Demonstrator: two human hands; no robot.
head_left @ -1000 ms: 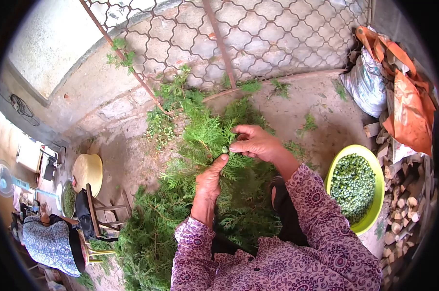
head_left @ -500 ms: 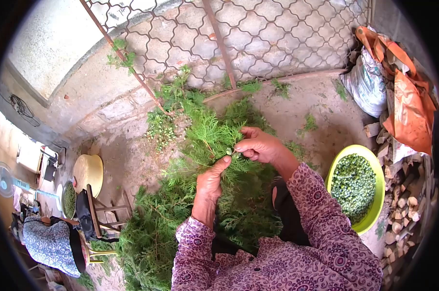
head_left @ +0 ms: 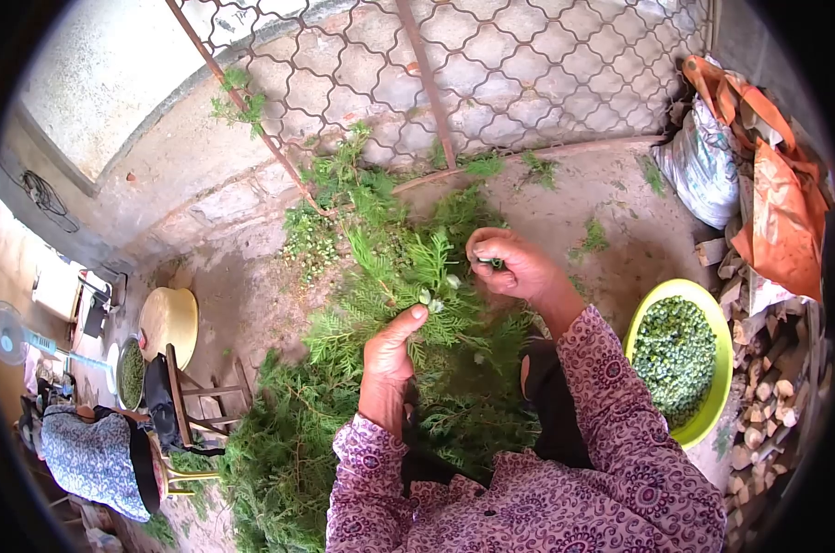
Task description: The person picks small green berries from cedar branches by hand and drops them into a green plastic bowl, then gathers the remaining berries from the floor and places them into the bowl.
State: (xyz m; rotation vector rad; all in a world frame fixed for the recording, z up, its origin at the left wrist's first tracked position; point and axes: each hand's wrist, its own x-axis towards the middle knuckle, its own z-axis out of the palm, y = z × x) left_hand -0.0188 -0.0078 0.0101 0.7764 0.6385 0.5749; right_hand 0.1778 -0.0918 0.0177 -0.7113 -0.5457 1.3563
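My left hand is closed around a leafy arborvitae sprig, its thumb lying on top. Pale green seed cones show on the sprig just beyond the thumb tip. To the right, my right hand is curled, with small green cones showing between its fingers; it is apart from the left hand. A large heap of cut arborvitae branches lies below and left of my hands. At my right stands a yellow-green basin holding many green cones.
A metal lattice gate runs along the back. Stacked firewood, an orange bag and a white sack are at right. On the left are a wooden chair, a yellow tub and another person bent over.
My right hand has pulled away from the sprig toward the right, with cones in its fingers. The left hand has shifted slightly left and down, still gripping the sprig.
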